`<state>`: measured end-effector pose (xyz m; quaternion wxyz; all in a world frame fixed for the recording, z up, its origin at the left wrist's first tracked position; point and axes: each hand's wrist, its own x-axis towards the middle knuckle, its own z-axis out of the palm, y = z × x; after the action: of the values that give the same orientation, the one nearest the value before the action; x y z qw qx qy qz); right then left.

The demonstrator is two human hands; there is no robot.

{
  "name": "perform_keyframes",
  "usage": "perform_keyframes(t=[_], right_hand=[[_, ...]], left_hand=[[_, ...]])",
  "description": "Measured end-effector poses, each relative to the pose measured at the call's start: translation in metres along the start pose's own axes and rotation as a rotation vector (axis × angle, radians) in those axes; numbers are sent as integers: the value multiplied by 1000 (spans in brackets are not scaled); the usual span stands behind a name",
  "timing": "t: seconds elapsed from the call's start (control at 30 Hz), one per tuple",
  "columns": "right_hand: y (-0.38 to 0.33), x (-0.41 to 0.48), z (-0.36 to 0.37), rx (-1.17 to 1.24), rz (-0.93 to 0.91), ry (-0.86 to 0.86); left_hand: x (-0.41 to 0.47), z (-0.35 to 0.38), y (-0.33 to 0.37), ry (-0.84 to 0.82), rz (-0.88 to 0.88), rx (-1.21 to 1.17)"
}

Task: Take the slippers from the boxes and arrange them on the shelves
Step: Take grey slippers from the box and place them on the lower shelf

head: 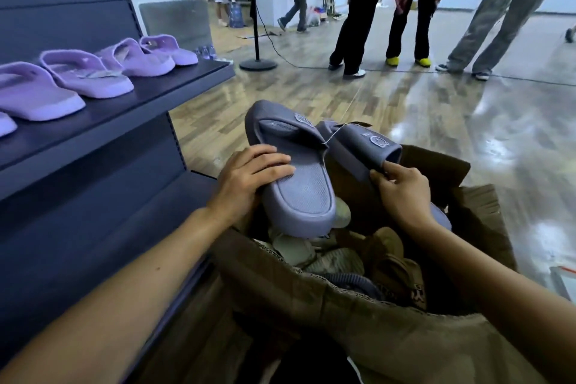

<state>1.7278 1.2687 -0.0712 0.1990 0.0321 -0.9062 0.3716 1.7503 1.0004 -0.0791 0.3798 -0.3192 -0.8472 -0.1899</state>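
While we lean over the open box (405,330), our left hand (249,178) grips a grey slipper (299,190) by its side, fingers curled over the footbed. Our right hand (402,193) pinches the strap edge of a second slipper (364,146). A thin string (335,132) runs between the two, both held just above the box. Other slippers (330,262) lie inside it. To our left, lilac slippers (84,75) sit in a row on the dark shelf (149,103).

Dark shelf (193,75) carries perhaps five lilac slippers (84,75) in a row
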Motion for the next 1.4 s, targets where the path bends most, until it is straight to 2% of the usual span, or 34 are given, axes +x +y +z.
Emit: perform_keyframes(t=[0.17,0.33,0.5,0.7,0.83,0.93,1.03,1.1,1.33,1.4], right_hand=[[-42,3,18,-5,-143,-40],[-101,-7,54,-18,-445,-107],[-136,-36,97,-103,-823,-156],[-175,-95,171,-179,-987,-245],[-196,-142,224,-363,-1133,-280],[-202,-175,268,-454,-1071,-386],[-202,-203,306,-426,-789,-525],[-201,-217,320,-451,-688,-561],[-182,-231,361,-549,-619,-559],[-177,-229,369,-538,-616,-544]], left_hand=[[-9,-53,-6,40,8,153],[-63,-108,4,-48,46,351],[-148,-131,0,-190,-55,457],[-251,-157,-12,-301,-199,470],[-315,-162,-32,-332,-326,444],[-361,-152,-46,-323,-405,397],[-398,-140,-61,-351,-468,397],[-414,-132,-69,-403,-523,390],[-438,-88,-104,-483,-596,446],[-448,-74,-109,-489,-652,374]])
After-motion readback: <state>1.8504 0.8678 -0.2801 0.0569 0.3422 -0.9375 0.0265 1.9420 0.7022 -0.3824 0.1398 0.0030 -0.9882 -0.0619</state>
